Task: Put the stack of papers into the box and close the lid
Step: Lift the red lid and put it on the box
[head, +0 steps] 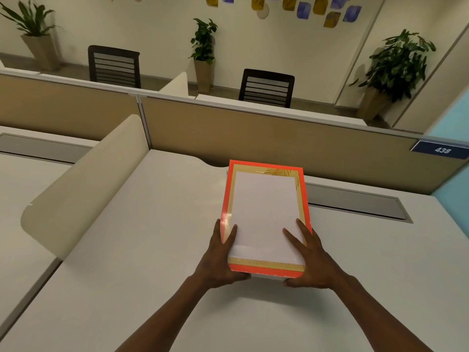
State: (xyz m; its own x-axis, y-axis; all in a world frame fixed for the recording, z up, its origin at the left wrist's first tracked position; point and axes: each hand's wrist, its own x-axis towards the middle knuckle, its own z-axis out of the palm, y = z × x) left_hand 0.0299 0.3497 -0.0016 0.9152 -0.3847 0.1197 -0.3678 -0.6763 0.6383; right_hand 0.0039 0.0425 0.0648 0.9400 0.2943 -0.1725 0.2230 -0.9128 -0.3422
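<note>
An orange box [266, 271] with a gold inner border sits on the white desk [152, 250], its long side pointing away from me. A white stack of papers [265, 214] lies flat inside the gold border. I cannot tell whether the stack rests on a shut lid or inside the box, and no separate lid shows. My left hand [218, 260] grips the near left corner, fingers up the side and onto the paper's edge. My right hand [312, 262] grips the near right corner, with its fingers spread on the paper.
A rounded cream divider [83, 189] stands to the left of the desk. A tan partition [279, 138] with a blue "438" plate [441, 149] runs behind it. A grey cable slot [355, 201] lies behind the box. Chairs and potted plants stand beyond.
</note>
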